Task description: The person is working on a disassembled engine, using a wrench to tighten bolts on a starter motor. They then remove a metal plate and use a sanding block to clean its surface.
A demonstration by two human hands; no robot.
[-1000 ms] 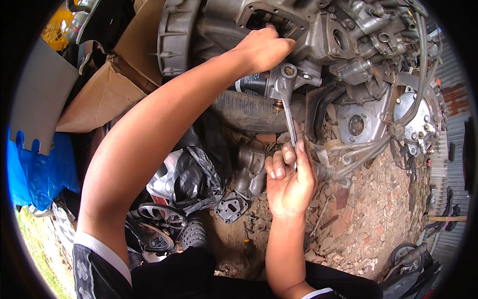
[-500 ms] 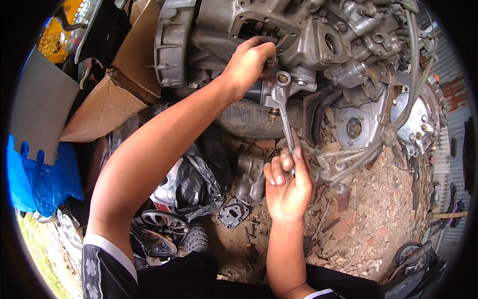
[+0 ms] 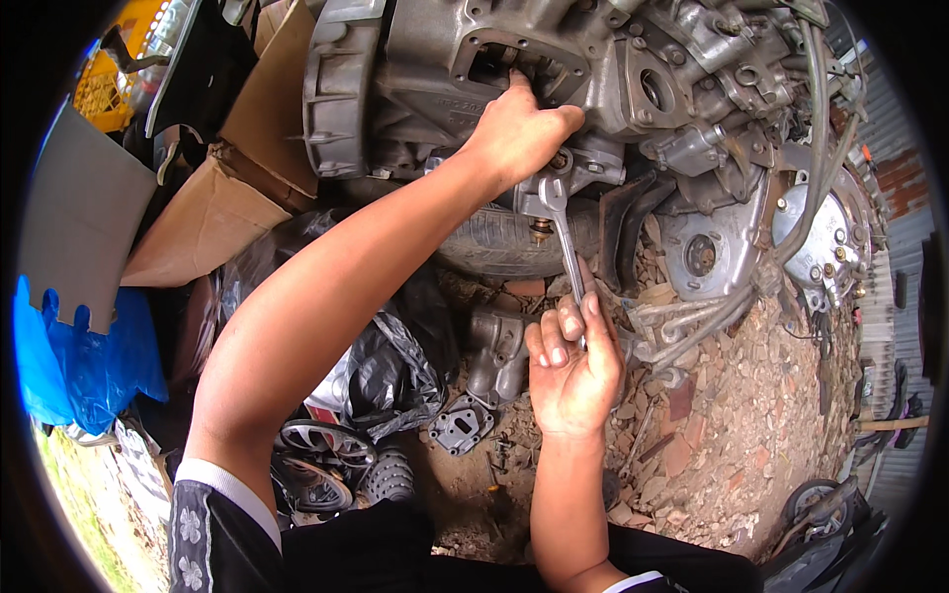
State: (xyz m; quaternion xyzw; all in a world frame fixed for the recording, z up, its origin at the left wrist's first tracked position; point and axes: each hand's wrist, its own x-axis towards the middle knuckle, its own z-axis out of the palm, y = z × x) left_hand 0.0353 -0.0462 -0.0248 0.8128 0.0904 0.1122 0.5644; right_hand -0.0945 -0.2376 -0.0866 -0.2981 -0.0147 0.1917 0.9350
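Note:
My left hand (image 3: 524,133) reaches onto the large grey metal casting (image 3: 425,59), its index finger stretched into a rectangular bolted opening (image 3: 484,61); its thumb is apart and the other fingers are mostly hidden. My right hand (image 3: 573,371) lies palm up, fingers curled around the shank of a long steel wrench (image 3: 565,242). The wrench's head is at a bracket (image 3: 603,163) below the casting, just under my left hand. A tire (image 3: 484,242) lies behind the wrench.
At left are cardboard (image 3: 188,222), a grey panel (image 3: 79,198), blue plastic (image 3: 89,366) and a yellow crate (image 3: 109,74). Black bags (image 3: 386,371), a small metal plate (image 3: 460,427), hoses (image 3: 811,198) and a round silver housing (image 3: 820,247) surround me on the rubble ground (image 3: 722,435). Corrugated sheet (image 3: 905,296) stands right.
My left hand drew down from the opening half a second ago, and its index finger is now back inside it. The wrench head has shifted slightly down; my right hand keeps its grip.

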